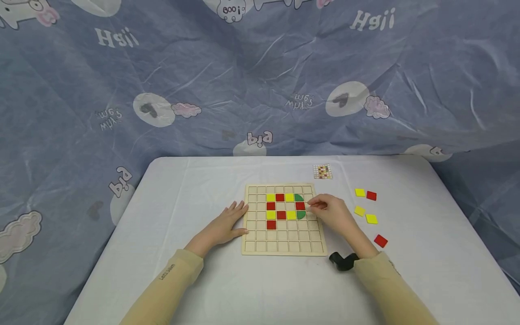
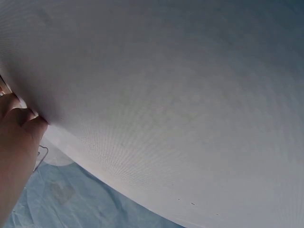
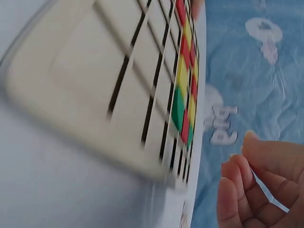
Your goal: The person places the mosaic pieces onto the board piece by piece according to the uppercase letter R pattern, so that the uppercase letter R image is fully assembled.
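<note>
A square wooden grid board [image 1: 284,247] lies on the table, with red, yellow and green tiles in several of its squares. Two rounded green pieces [image 1: 299,197] sit at the right end of the pattern, a red tile [image 1: 300,206] between them. My left hand [image 1: 227,225] rests at the board's left edge, fingers extended; the left wrist view shows only part of this hand [image 2: 19,147]. Over the right edge, close to the green pieces, hovers my right hand [image 1: 334,215]. Its fingers are loosely bent in the right wrist view, and nothing shows between thumb and fingertips [image 3: 236,164].
Loose yellow tiles [image 1: 371,219] and red tiles [image 1: 380,241] lie to the right of the board. A small pattern card [image 1: 322,171] lies behind it. Near the right forearm is a black curved object [image 1: 342,262]. A patterned blue-grey cloth [image 1: 260,90] hangs behind the table.
</note>
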The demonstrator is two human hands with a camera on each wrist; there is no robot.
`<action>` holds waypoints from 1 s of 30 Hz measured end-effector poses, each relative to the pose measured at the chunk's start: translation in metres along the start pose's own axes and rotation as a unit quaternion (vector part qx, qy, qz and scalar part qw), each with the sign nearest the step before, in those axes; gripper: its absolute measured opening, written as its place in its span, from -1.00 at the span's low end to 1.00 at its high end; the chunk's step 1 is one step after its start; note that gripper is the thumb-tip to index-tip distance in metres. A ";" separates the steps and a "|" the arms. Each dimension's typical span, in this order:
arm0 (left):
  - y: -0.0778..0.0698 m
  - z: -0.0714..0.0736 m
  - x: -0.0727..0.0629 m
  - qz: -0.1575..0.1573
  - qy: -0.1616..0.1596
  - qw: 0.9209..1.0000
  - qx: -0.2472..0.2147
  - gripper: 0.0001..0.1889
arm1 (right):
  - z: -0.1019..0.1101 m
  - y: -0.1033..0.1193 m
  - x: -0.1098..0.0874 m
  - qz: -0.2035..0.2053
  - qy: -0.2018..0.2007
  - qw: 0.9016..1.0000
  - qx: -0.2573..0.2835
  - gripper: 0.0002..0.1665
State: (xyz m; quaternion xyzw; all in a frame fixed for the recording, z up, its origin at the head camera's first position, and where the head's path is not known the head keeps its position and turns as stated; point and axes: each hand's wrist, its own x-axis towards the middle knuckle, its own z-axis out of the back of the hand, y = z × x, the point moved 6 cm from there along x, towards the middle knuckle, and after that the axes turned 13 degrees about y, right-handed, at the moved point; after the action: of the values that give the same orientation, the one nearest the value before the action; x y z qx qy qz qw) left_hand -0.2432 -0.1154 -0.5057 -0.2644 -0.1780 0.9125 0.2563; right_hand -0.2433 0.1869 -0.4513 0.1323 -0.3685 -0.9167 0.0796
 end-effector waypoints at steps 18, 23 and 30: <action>0.001 -0.001 0.000 0.010 -0.005 1.000 0.009 -0.14 | 0.068 -0.101 -0.029 -0.101 -0.027 0.994 -0.033 -0.59; 0.003 -0.004 0.002 0.009 -0.006 1.000 0.012 -0.13 | 0.068 -0.111 -0.031 -0.132 -0.015 0.990 -0.043 -0.53; 0.001 -0.002 0.001 0.003 -0.006 1.000 0.014 -0.14 | 0.064 -0.119 -0.029 -0.155 0.004 0.987 -0.047 -0.51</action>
State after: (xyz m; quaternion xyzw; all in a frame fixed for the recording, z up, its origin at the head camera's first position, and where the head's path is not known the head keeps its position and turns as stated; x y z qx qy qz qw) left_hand -0.2434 -0.1155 -0.5083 -0.2555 -0.1659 0.9175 0.2557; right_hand -0.2407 0.3214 -0.4847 0.1877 -0.3000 -0.9336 -0.0561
